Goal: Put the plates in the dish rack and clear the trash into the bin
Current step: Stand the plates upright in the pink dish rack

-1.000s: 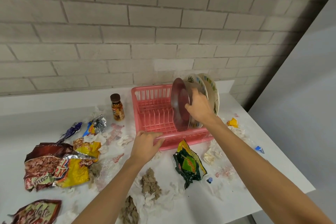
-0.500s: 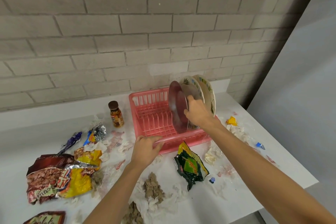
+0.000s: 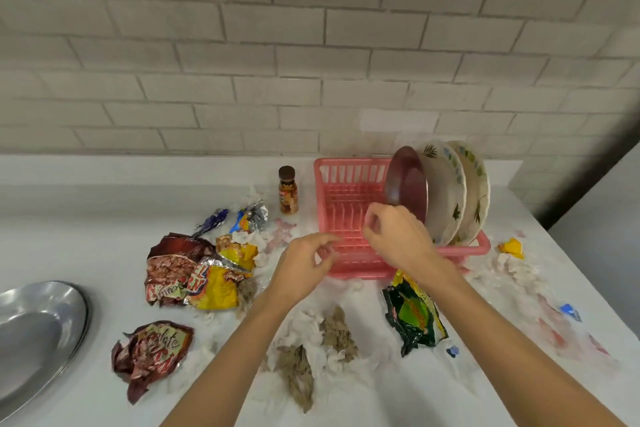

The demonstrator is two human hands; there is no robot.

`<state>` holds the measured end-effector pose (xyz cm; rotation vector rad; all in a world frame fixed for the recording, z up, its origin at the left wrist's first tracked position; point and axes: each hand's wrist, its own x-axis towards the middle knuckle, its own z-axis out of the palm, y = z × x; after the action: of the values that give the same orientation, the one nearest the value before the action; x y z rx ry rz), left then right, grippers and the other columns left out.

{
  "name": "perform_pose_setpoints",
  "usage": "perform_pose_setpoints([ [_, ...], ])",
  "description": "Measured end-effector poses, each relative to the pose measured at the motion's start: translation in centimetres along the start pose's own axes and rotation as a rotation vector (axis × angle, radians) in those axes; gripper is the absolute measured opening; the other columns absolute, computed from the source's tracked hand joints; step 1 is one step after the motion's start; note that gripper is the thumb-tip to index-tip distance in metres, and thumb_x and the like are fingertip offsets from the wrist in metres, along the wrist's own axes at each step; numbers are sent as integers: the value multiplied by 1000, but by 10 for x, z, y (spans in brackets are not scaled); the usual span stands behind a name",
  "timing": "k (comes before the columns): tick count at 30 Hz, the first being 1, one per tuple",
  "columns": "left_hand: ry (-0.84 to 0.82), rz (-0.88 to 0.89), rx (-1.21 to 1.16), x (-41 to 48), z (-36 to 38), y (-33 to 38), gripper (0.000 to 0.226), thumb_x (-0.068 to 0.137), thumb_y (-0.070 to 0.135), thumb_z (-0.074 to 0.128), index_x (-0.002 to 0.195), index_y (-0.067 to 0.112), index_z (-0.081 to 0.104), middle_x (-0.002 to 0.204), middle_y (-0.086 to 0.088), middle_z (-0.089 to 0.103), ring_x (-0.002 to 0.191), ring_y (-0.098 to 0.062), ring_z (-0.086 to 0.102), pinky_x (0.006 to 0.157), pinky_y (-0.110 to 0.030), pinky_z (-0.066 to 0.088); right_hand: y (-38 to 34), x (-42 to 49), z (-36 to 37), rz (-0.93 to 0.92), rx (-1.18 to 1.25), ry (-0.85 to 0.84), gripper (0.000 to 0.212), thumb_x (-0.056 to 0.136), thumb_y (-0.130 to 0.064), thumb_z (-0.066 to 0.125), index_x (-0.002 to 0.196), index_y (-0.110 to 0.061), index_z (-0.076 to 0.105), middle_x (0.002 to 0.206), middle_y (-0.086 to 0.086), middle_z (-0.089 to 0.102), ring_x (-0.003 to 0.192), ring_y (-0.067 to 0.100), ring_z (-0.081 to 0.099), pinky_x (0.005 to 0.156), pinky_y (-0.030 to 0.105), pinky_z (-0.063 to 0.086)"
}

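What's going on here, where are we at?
A person is clearing a messy counter. The left hand and right hand hover over the front of the pink dish rack, holding nothing. Three plates stand upright in it: a dark red plate and two patterned plates. A steel plate sits on the counter at far left. Snack wrappers and crumpled tissue lie all over. No bin in view.

2 bare forearms reach in from the bottom edge toward the pink dish rack (image 3: 346, 180). The left hand (image 3: 304, 267) hovers at the rack's near left corner, fingers loosely bent and pointing at it, holding nothing. The right hand (image 3: 398, 239) hangs over the rack's near middle, its back to the camera, fingers loosely curled, holding nothing. The 2 hands are close but apart.
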<state>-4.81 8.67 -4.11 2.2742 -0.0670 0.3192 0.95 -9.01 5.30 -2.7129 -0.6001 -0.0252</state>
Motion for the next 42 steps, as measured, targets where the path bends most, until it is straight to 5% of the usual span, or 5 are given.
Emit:
perform_pose_setpoints([
  [15,500,-532,172,-227,-145,-106,21,90,13,64,98,29,73,89,19,67,81,1,60,70,-24,51,-174,-20,143,-468,188,-433,10,85,-22,54,77,-25,59,73,-6,58,73,18,57,62,37,49],
  [24,374,-760,587,-294,-206,-175,54,75,3,73,126,18,63,123,-2,65,113,-28,58,87,-44,50,-224,-30,161,-484,231,-519,12,89,-19,54,86,-20,66,72,-9,58,71,14,58,56,31,44],
  [27,293,-884,568,-299,-213,-184,55,78,2,66,127,26,63,112,-2,71,100,-29,64,77,-38,54,-229,-33,166,-454,316,-583,13,88,-16,56,84,-16,68,71,-7,60,66,9,55,60,32,47],
  [36,292,-762,552,-310,-233,-180,28,87,20,72,113,31,73,95,6,76,87,-22,71,63,-31,54,-222,-28,171,-359,427,-664,11,87,-18,58,81,-18,67,72,3,68,58,13,60,68,40,56],
  [42,610,-546,700,-290,-243,-154,38,76,-12,72,101,16,78,66,-8,71,55,-32,61,53,-25,43,-230,-26,172,-303,472,-669,14,92,-23,60,84,-14,68,69,4,71,54,13,62,64,32,55],
])
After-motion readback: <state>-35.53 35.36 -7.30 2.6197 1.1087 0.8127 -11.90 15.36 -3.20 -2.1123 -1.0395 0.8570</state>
